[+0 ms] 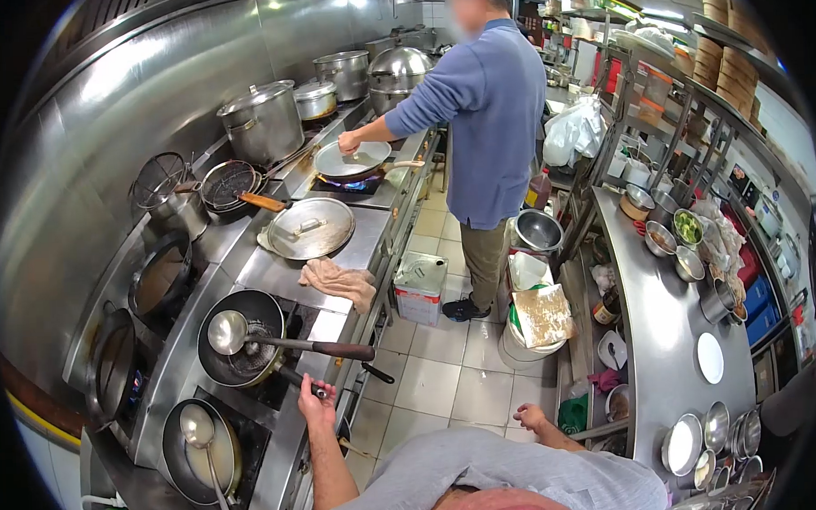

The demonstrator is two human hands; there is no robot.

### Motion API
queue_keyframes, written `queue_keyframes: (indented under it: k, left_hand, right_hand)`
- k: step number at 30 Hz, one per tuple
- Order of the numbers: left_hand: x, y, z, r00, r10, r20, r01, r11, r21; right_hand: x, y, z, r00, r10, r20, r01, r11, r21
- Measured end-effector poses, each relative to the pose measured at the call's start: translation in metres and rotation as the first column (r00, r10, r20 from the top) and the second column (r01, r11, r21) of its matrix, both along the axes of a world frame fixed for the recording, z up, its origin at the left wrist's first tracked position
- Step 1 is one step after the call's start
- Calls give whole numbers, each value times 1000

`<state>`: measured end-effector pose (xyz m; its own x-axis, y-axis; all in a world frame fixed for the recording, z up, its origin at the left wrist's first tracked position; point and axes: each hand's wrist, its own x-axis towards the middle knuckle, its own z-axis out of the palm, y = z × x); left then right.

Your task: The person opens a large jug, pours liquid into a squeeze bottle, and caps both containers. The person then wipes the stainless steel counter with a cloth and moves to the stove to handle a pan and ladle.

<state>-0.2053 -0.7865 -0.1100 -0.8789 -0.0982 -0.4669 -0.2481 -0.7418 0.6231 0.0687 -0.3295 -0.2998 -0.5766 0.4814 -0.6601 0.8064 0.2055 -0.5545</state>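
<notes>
My left hand (pixel 318 404) is closed around the black handle of a frying pan (pixel 216 361) on the near stove. A ladle (pixel 228 333) lies across that pan, its dark handle reaching out over the stove's front edge. Below it, a second pan (pixel 176 470) holds pale liquid and another ladle (pixel 197 426). My right hand (pixel 530 417) hangs over the tiled floor with its fingers curled, and nothing shows in it. The other person's hand (pixel 349 142) is on the lid of a pan (pixel 353 155) over a blue flame.
A co-worker (pixel 493 117) stands in the aisle beside the stove. A flat metal lid (pixel 311 229) and a crumpled cloth (pixel 337 283) lie on the stove top. Tall pots (pixel 261 125) stand behind. At right, a steel counter (pixel 642 274) bears bowls and a white plate (pixel 710 358).
</notes>
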Motion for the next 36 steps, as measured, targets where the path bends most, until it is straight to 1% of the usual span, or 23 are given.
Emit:
queue_keyframes:
  k: [2, 4, 5, 7, 8, 10, 11, 12, 14, 15, 17, 18, 19, 20, 21, 22, 23, 24, 26, 29, 33, 35, 36]
  left_hand:
    - [2, -2, 0, 1000, -13, 9, 13, 1000, -18]
    - [7, -2, 11, 997, -61, 37, 66, 989, -134]
    - [12, -3, 20, 998, -61, 34, 65, 989, -135]
    - [21, -6, 35, 986, -116, 117, 153, 904, -398]
    - [20, -9, 29, 986, -115, 120, 154, 902, -402]
    - [19, -21, 9, 996, 80, -40, -84, 695, -714]
    - [22, -27, 18, 985, 132, -116, -174, 648, -742]
    - [22, -30, 39, 948, 162, -273, -315, 580, -751]
    - [22, -31, 88, 851, 116, -512, -485, 549, -681]
    - [26, -22, 133, 767, 57, -639, -579, 492, -650]
    - [35, -10, 208, 590, -10, -807, -684, 525, -506]
    - [39, -5, 239, 447, 7, -895, -719, 597, -355]
    - [43, 0, 272, 195, -64, -979, -784, 589, -195]
    - [55, 4, 306, 23, -159, -987, -828, 550, -107]
    - [68, 4, 337, -115, -318, -941, -894, 445, -42]
    - [80, 11, 357, -245, -363, -899, -894, 444, 64]
    - [89, 0, 368, -339, -407, -848, -843, 532, 81]
    - [102, -2, 381, -389, -441, -809, -834, 542, 106]
    - [117, 1, 407, -465, -307, -831, -802, 543, 248]
    - [119, 10, 418, -520, -388, -761, -751, 633, 191]
    - [120, 14, 424, -532, -477, -699, -718, 692, 74]
    - [119, 17, 427, -541, -509, -670, -703, 710, 28]
    - [119, 18, 429, -546, -520, -657, -695, 719, 7]
  right_hand:
    - [-15, -4, 5, 996, 45, -76, -40, 996, 74]
    - [-33, -2, 15, 991, 71, -117, -57, 992, 116]
    - [-42, -2, 20, 973, 104, -207, -75, 987, 144]
    - [-63, -2, 44, 923, 144, -356, -74, 976, 204]
    - [-74, -4, 74, 897, 153, -415, -57, 971, 234]
    - [-96, -8, 136, 775, 85, -627, 94, 965, 246]
    - [-107, -7, 176, 736, 81, -672, 142, 952, 270]
    - [-116, -11, 222, 695, 79, -715, 191, 938, 290]
    - [-128, -23, 315, 511, 122, -851, 336, 883, 328]
    - [-132, -26, 355, 390, 255, -885, 382, 830, 407]
    - [-126, -45, 439, 179, 391, -903, 433, 792, 430]
    - [-119, -59, 473, 67, 436, -897, 466, 781, 415]
    - [-110, -72, 498, -81, 439, -895, 479, 805, 351]
    - [-109, -81, 525, -244, 701, -670, 632, 639, 439]
    - [-101, -97, 552, -383, 750, -539, 624, 640, 447]
    - [-90, -93, 567, -446, 815, -371, 661, 579, 477]
    - [-82, -99, 578, -479, 830, -285, 697, 557, 452]
    - [-76, -112, 587, -461, 849, -259, 744, 529, 409]
    - [-65, -131, 600, -387, 882, -267, 835, 458, 304]
    - [-53, -140, 609, -290, 911, -294, 851, 385, 356]
    - [-41, -116, 608, -464, 869, -173, 708, 481, 516]
    - [-37, -108, 607, -500, 853, -149, 670, 490, 558]
    - [-36, -105, 605, -550, 819, -166, 641, 541, 545]
